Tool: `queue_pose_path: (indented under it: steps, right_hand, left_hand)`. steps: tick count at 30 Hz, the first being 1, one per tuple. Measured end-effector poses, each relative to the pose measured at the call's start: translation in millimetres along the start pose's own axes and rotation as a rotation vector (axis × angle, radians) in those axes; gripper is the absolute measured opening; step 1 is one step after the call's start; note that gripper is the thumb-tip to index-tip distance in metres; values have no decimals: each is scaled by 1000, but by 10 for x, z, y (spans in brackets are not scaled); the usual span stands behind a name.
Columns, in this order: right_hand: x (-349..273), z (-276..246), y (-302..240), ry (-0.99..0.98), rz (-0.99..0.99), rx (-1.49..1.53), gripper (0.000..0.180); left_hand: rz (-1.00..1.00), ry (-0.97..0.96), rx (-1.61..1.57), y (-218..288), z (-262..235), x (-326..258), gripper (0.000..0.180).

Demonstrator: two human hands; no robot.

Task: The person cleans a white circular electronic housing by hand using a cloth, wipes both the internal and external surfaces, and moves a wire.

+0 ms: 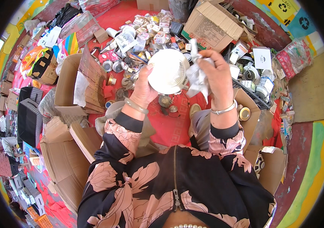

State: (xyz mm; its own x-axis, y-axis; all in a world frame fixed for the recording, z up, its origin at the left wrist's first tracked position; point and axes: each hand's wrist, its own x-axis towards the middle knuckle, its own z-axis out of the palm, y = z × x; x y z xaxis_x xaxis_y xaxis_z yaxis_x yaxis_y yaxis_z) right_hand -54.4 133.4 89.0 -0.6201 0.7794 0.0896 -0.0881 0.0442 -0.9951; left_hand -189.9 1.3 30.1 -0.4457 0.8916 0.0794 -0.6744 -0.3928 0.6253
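Firstly, red floor (167, 131): bare patch below the hands, the readiest open room. Open cardboard cartons (65, 167): left and right of that patch, their edges limiting sideways movement. Heap of mixed small goods (156, 28): toward the floor's far edge. White round piece (166, 72): held up before the heap, left rim gripped by the left hand (145, 87). Crumpled white sheet (198, 78), cloth or wrapping uncertain: pinched in the right hand (219, 74), beside the piece's right rim. Step, by judgement: wiping or unwrapping; next move likely calls for a steady left grip.
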Motion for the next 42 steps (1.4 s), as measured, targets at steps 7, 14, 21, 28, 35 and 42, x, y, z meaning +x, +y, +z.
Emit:
queue_pose_path:
  steps: [7, 14, 21, 28, 35, 42]
  right_hand:
    - [19, 117, 152, 91, -190, -254, 13]
    - [-29, 213, 133, 164, -500, -411, 9]
    - [-256, 509, 100, -7, -701, -437, 16]
    - [-34, 303, 168, 129, -566, -420, 13]
    - [28, 291, 168, 150, -545, -484, 8]
    - [-141, 483, 173, 30, -651, -368, 12]
  left_hand:
    - [-12, -49, 55, -91, 29, 33, 61]
    - [2, -157, 217, -148, 45, 44, 61]
    - [-16, -137, 283, -209, -91, 39, 66]
    - [87, -189, 267, -200, -47, 58, 57]
    - [106, -172, 339, -213, -43, 44, 55]
    - [96, -82, 421, -261, -134, 90, 53]
